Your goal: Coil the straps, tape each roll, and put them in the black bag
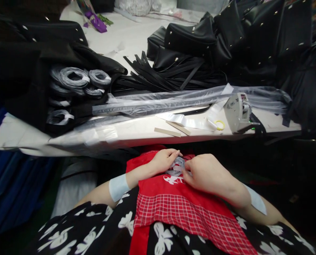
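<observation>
Silvery-grey coiled tape roll (pixel 177 166) on red apron: light, floppy, likely slippery; both hands, left (pixel 163 160), right (pixel 206 173), pinch its rim at 9 and 3 o'clock.

Your arms are bare to the elbow. A pale blue patch wraps the left forearm (pixel 118 187); another pale patch sits on the right forearm (pixel 256 202). You wear a black dress (pixel 99 230) with white flowers. Over it is a red apron (pixel 174 198), checked lower down, with a white mark.
</observation>
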A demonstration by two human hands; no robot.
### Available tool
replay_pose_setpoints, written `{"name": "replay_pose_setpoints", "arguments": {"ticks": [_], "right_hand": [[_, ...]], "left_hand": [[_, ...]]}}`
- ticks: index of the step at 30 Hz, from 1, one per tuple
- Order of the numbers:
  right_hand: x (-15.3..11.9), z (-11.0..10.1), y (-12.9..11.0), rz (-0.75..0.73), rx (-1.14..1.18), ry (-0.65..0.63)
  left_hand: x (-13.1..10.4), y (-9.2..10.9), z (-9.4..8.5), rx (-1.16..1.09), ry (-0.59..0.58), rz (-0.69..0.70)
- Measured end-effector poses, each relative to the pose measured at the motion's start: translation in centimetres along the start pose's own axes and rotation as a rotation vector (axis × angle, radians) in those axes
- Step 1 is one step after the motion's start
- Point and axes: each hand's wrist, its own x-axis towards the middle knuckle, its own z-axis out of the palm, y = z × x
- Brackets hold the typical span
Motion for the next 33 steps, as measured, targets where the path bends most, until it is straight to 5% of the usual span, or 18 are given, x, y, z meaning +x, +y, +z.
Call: {"name": "replay_pose_setpoints", "arguments": {"ticks": [7, 16, 23, 28, 33], "right_hand": [[0.9, 0.0, -0.5, 0.001, -0.036, -0.03], [2.4, 3.7, 0.2, 0.123, 0.007, -0.011], [0.1, 3.7, 3.0, 0.026, 0.545, 0.125], [0.2, 5.7, 3.1, 0.165, 0.745, 0.378], [0.5, 7.6, 3.2, 0.248, 0.982, 0.378]], "left_hand": [[0.0, 0.4, 0.2, 0.012, -0.044, 0.014], [0.1, 0.1, 0.3, -0.097, -0.011, 0.013], [-0.1, 0.3, 0.0, -0.045, -0.022, 0.056], [-0.5, 0.7, 0.2, 0.095, -0.034, 0.247], [-1.1, 0.9, 0.5, 0.043, -0.052, 0.298]]}}
